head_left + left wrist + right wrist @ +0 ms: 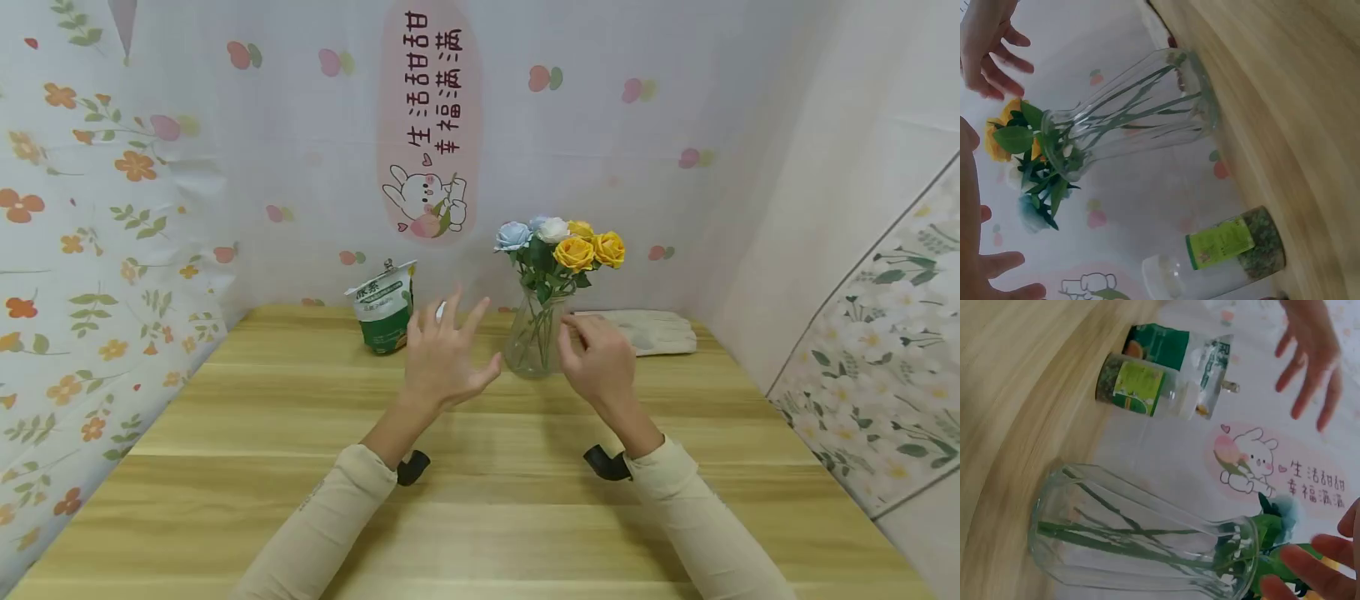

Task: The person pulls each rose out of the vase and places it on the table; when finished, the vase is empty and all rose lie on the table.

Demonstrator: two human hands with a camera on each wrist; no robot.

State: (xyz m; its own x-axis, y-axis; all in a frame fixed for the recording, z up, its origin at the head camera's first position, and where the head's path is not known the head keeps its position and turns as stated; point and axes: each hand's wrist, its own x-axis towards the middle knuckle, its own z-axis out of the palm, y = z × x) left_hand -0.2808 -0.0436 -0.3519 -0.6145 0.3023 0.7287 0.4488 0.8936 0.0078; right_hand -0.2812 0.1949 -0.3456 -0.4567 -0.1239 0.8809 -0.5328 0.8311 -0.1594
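— Holding nothing with the left hand (pixel 444 358), spread wide; and how best to handle the glass vase (pixel 534 340)?
— Probably best cupped low from both sides, kept upright, clear of the roses (pixel 573 252)
— Standing where?
— Upright, beyond and between, nearer the right hand (pixel 602 360), likewise empty and loosely bent

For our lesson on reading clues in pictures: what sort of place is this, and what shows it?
Probably an indoor corner arranged for tabletop work: a wood-grain table, printed hangings behind it, and a glass vase of roses on top.
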